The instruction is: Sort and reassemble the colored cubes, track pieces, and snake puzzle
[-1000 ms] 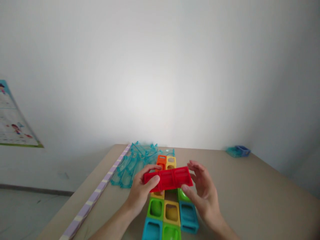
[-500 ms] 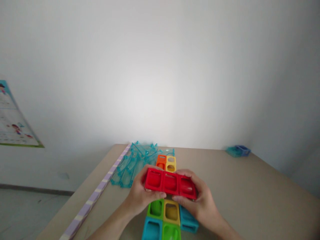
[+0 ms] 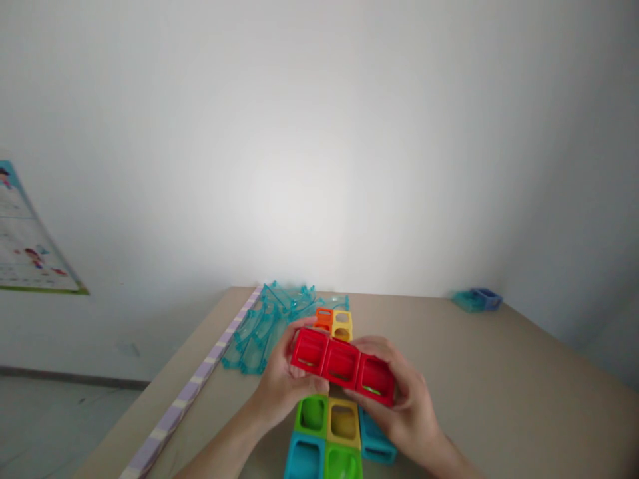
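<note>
A row of three joined red hollow blocks [image 3: 342,363] is held up between my hands, tilted down to the right. My left hand [image 3: 287,379] grips its left end, thumb below and fingers behind. Its right end sits in my right hand [image 3: 399,389], also with the thumb underneath. Just below and nearer to me are green, yellow and blue hollow blocks [image 3: 344,426] set side by side. A blue block [image 3: 377,439] lies right of them, partly hidden by my right hand. Behind the red row stand orange and yellow blocks [image 3: 342,318], partly covered.
Clear teal track pieces [image 3: 269,319] lie piled at the table's back left. A purple-and-cream striped strip [image 3: 200,376] runs along the left edge. A blue block with teal pieces [image 3: 482,300] sits at the back right. A white wall [image 3: 349,146] rises behind the table.
The red block row has tipped, its left end rising and its right end dropping slightly. Both hands have turned with it and keep their hold.
</note>
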### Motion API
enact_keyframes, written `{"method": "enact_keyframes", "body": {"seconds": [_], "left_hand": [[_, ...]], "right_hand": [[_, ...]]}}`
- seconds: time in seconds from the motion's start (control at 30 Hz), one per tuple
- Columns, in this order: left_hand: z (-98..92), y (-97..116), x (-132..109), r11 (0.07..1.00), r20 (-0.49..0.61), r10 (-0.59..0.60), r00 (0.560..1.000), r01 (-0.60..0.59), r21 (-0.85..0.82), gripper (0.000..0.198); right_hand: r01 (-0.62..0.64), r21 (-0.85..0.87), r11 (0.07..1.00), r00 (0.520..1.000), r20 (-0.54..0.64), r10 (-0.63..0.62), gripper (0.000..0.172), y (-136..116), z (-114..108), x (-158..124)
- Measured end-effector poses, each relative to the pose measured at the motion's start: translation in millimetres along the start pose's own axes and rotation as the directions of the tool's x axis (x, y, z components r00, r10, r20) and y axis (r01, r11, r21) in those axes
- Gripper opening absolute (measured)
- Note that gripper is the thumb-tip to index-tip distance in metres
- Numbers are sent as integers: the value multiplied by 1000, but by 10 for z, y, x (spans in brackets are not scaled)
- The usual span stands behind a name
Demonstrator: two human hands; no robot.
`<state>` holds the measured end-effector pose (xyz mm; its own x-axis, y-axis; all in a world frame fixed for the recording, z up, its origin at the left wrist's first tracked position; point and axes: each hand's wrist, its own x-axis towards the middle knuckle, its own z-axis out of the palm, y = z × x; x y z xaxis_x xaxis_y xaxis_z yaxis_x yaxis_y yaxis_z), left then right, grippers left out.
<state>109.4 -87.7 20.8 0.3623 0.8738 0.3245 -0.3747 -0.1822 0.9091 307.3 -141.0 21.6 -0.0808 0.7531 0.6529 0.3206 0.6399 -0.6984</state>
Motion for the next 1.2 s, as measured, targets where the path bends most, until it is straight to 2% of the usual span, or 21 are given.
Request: {"method": "enact_keyframes", "body": {"seconds": [0.07,0.13,0.2,0.27,0.33,0.4,0.47,0.6,0.73,0.87,1.03,1.13,1.2], "left_hand": [[15,-8,11,998,-17,-38,999,37,-50,78],[16,-28,15,998,-68,-40,997,37,-52,77],[4,-51,9,999,-114,-20,993,14,-47,77],[-17,-64,-3,999,-125,1,992,-7,-47,77],[-40,-67,-12,999,-110,9,994,-15,-49,78],[-63,-64,-13,999,-92,2,996,-6,-45,78],[-80,-61,-4,999,-83,-5,997,2,-42,75],[-73,-51,19,995,-59,-13,998,7,-104,69],[-42,-28,21,983,-12,-62,998,59,-176,61],[-60,-31,8,982,10,-104,995,104,-157,61],[-81,-80,-4,984,11,-96,995,97,-148,61],[-73,-87,-1,985,26,-90,996,93,-146,61],[-61,-70,-1,991,14,-73,997,74,-108,60]], "right_hand": [[83,-85,993,997,3,-83,44,12,9,2],[90,-99,991,996,-12,-92,50,19,22,2],[19,-10,1000,998,-61,-20,63,21,36,1],[-101,147,984,990,-85,114,72,16,45,4],[-210,277,938,971,-50,233,70,13,46,7],[-265,314,912,959,-17,284,68,21,45,2],[-239,261,935,965,-40,258,65,48,49,-18],[-87,51,995,990,-106,92,64,119,61,-69],[8,-58,998,999,-52,-11,69,133,33,-75],[35,-91,995,999,-28,-38,71,125,6,-71],[37,-80,996,995,-85,-44,62,122,38,-73],[80,-158,984,990,-106,-98,57,107,35,-59],[128,-226,966,986,-74,-148,55,88,9,-39]]}}
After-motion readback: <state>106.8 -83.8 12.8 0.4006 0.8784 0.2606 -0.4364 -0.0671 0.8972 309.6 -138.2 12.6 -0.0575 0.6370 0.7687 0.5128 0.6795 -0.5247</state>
